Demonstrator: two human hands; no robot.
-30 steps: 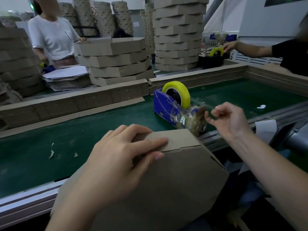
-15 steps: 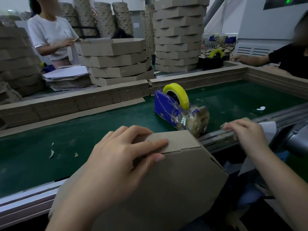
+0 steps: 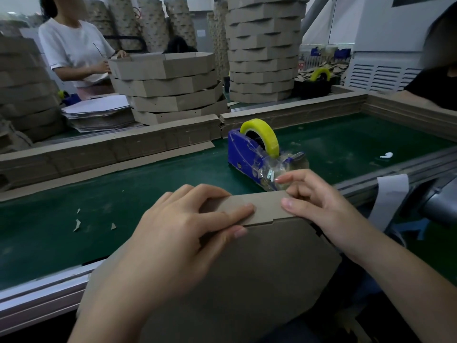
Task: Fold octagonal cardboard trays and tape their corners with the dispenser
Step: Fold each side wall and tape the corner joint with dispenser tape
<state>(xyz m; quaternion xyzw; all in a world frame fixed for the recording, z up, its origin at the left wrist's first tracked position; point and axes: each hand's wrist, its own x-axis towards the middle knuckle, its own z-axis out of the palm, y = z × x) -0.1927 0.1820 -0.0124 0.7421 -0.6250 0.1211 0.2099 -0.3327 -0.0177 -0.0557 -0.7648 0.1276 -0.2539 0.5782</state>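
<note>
A folded brown cardboard tray [image 3: 247,268] stands on edge against the conveyor's near rail, its base facing me. My left hand [image 3: 178,233] grips the tray's top wall, fingers over the flap and thumb on the near face. My right hand [image 3: 319,209] is at the tray's upper right corner. Its thumb presses on the wall while its curled fingers pinch a barely visible clear tape strip. Just behind that hand, on the green belt, sits the blue tape dispenser [image 3: 247,149] with its yellow roll.
The green conveyor belt [image 3: 123,194] carries small cardboard scraps [image 3: 77,224] at left and a white bit [image 3: 386,155] at right. Cardboard walls border its far side. Stacks of finished trays [image 3: 170,90] stand beyond. A person in a white shirt [image 3: 71,50] handles one.
My right hand pulled tape from the dispenser, swung right toward the conveyor rail, then came back left to the tray's upper right corner. My left hand kept its grip on the tray wall.
</note>
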